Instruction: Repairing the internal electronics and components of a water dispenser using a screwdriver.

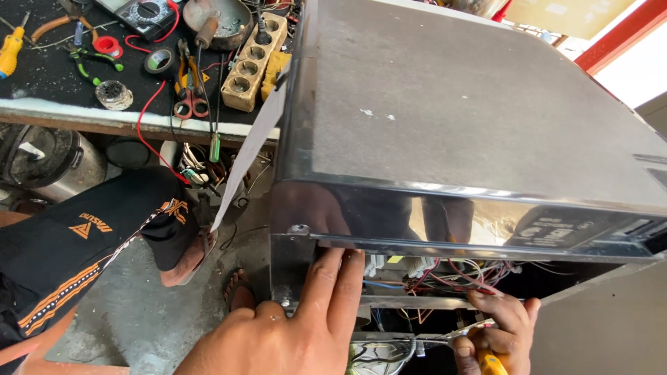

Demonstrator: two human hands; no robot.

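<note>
A large metal appliance casing (445, 111) with a shiny front edge fills the middle and right. Below that edge an opening shows bundled red, white and blue wires (451, 272). My left hand (299, 326) rests flat against the casing's lower front frame, with the fingers reaching up into the opening. My right hand (497, 330) grips pliers with yellow handles (479, 344), and their metal jaws point left at a part inside the opening.
A workbench (104, 118) at upper left carries a multimeter (142, 14), tape roll (160, 61), red-handled pliers (189, 94), a wooden socket strip (253, 62) and screwdrivers. Another person's leg in black shorts (83, 243) and sandalled foot sit on the concrete floor at left.
</note>
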